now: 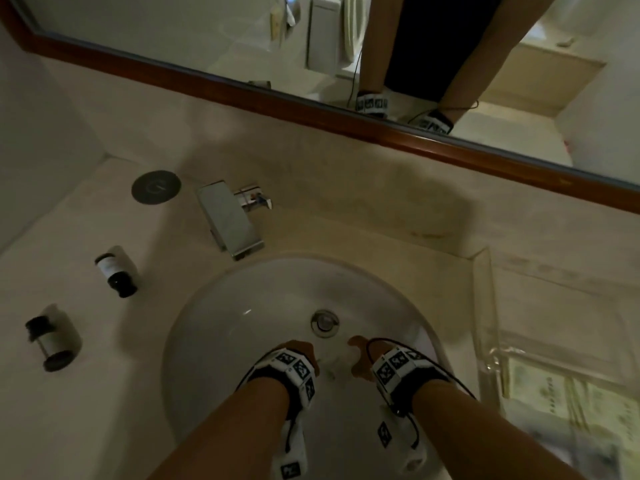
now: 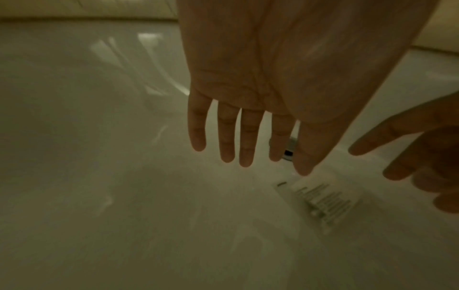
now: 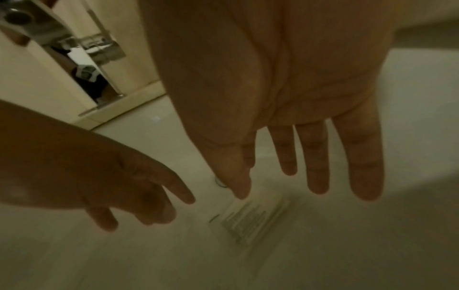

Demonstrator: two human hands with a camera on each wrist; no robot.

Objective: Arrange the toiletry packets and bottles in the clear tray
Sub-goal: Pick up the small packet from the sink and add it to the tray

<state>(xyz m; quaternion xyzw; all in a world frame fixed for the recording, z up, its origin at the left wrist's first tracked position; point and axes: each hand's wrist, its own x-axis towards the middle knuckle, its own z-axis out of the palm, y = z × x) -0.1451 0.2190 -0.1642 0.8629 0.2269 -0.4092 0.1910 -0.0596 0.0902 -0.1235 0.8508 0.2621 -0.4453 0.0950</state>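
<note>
Where hands [image 2: 261, 78] hover: packet [image 2: 323, 202] in sink [image 1: 214, 323].

Two small dark-capped bottles, one [image 1: 116, 270] and another [image 1: 52, 337], are seen lying on the counter. One white printed packet [image 2: 323, 200] is seen in one sink [image 1: 207, 341]. One clear tray [image 1: 491, 341], one tap [image 1: 230, 220] and two hands, left [image 1: 301, 351] and right [image 1: 360, 358], are counted.

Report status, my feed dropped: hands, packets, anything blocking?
Both hands open over sink: left hand, right hand. White packet in basin, untouched. Two bottles on counter. Nothing blocking.
</note>
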